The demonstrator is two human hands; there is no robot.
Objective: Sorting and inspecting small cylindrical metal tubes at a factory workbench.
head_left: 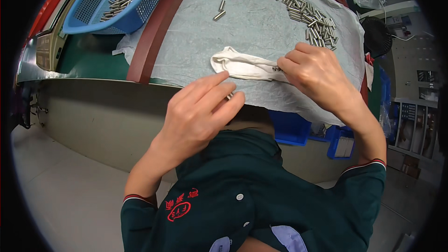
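Observation:
A folded white cloth (pixel 247 67) lies on the grey-blue sheet in front of me. My right hand (pixel 317 74) is closed at the cloth's right end, and the tip of a metal pin (pixel 276 68) shows at its fingertips. My left hand (pixel 200 107) hovers at the near edge with fingers curled, its index fingertip by the cloth's left end. Between its fingers a short shiny metal pin (pixel 229 96) is partly hidden. Many loose metal pins (pixel 308 16) lie in a curved heap beyond my right hand. A few separate pins (pixel 219 15) lie farther left.
A blue perforated basket (pixel 112 24) with more metal pins stands at the far left. Dark red strips (pixel 158 32) border the sheet (pixel 191 49) over a green tabletop. A black round fan-like object (pixel 377 36) sits at right. Blue bins (pixel 291 128) are below the table's front edge.

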